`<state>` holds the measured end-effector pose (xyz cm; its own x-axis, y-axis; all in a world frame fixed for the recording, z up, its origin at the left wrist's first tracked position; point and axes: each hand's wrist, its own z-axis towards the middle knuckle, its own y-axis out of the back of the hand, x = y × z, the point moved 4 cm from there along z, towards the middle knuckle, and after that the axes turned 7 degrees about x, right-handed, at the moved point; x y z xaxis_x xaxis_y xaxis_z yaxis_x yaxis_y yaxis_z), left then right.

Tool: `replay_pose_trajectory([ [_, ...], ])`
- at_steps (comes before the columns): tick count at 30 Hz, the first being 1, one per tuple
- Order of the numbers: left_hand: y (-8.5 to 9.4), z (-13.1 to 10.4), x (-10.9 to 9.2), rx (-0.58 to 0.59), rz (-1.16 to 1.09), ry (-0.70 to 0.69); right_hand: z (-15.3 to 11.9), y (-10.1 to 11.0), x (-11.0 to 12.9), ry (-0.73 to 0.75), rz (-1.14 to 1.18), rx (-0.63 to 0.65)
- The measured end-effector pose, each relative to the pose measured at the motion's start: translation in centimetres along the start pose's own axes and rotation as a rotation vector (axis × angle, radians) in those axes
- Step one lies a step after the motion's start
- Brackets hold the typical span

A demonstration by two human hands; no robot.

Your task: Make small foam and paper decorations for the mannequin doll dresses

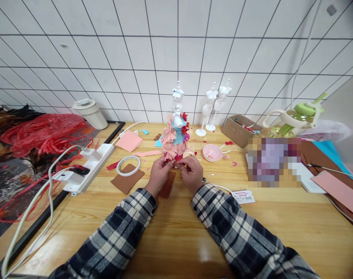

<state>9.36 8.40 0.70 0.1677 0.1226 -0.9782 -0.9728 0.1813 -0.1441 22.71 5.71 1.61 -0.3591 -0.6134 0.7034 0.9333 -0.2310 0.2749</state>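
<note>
A small white dress-form mannequin stands before me, wearing a ruffled crepe-paper dress in pink, blue and red. At its lower hem, my left hand pinches the red paper ruffle between thumb and fingers. My right hand is closed on the same ruffle from the other side, the fingertips of both hands close together. Whatever small piece lies between the fingertips is mostly hidden. Under my hands lies a dark brown paper piece. A roll of white tape rests on brown paper to the left.
More white mannequins stand along the tiled wall. Right of the dress are a pink bowl, a cardboard box and a green-lidded bottle. On the left lie pink paper and a power strip with cables.
</note>
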Motion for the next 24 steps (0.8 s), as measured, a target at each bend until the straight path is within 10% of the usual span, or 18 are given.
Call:
replay_pose_trajectory([
  [24, -0.53, -0.05, 0.22, 0.063, -0.037, 0.015, 0.21, 0.05, -0.32, -0.129, -0.037, 0.010],
])
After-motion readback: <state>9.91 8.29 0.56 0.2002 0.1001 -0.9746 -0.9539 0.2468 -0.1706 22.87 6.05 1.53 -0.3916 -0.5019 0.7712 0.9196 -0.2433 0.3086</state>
